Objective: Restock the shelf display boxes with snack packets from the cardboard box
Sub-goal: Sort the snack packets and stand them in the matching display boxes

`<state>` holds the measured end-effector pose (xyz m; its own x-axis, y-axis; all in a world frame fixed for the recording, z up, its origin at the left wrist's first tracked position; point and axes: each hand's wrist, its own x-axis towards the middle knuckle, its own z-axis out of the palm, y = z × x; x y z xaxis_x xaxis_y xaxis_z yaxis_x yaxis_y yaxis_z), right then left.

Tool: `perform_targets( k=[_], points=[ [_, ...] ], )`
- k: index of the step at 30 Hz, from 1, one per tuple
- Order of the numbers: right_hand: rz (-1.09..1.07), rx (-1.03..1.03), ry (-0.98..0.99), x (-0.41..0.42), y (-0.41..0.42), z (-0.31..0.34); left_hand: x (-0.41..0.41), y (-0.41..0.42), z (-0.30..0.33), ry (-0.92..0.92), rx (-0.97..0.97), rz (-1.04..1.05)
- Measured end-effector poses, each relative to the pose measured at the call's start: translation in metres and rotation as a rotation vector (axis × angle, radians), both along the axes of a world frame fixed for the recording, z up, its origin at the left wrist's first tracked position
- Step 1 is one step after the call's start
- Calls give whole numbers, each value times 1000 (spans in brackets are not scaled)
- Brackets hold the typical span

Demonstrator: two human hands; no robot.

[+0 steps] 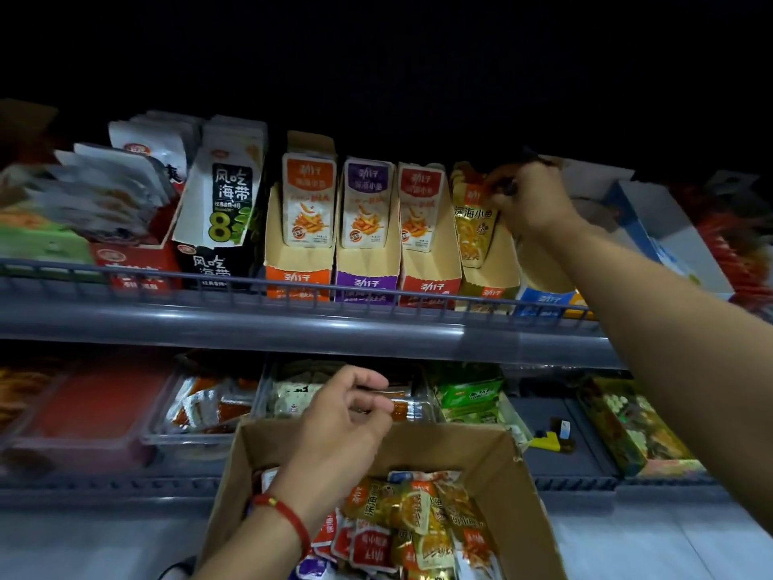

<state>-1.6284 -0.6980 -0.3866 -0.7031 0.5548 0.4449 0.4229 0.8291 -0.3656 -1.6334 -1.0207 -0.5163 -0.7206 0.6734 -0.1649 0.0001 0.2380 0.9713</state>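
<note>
Dim shop aisle, dark above; grey two-tier shelf (293, 324) with a wire front rail. Upper tier, left to right: loose white pouches, a black seaweed display box (217, 261), then a row of cardboard display boxes: orange display box (298, 278), purple display box (366, 282), red display box (428, 284), yellow display box (489, 286).

Lower tier: clear trays of mixed snacks, blurred.

Left hand (347, 416) hovers above the far edge of the cardboard box (523, 475), fingers loosely curled, nothing held as far as I can see. Red string bracelet on that wrist.

Cardboard box sits low centre, open, holding a jumble of snack packets (401, 521) in yellow, red and some purple.

Right hand (527, 198) is raised to the yellow display box, fingers pinching the top of the yellow packets (474, 219) standing inside it.

Handling, by judgement: packets look light, soft, with slick foil faces. A few probably slide against each other if gripped flat. Best hold is likely the sealed top edge, pinched, so they drop upright into the slot. Display boxes are thin card and may tip back if pushed hard.
</note>
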Motion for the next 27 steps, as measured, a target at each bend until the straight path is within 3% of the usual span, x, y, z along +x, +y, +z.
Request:
perform_targets(
  k=[11,19,27],
  points=[
    [-58,197,47,-9,19,-14,-1,1,-10,65,-34,-22],
    [120,327,246,86,-53,-42,7,5,-28,178,-111,-179],
    [212,32,-131,193,-98,-156,37,28,-89,323,-481,-514]
  ],
)
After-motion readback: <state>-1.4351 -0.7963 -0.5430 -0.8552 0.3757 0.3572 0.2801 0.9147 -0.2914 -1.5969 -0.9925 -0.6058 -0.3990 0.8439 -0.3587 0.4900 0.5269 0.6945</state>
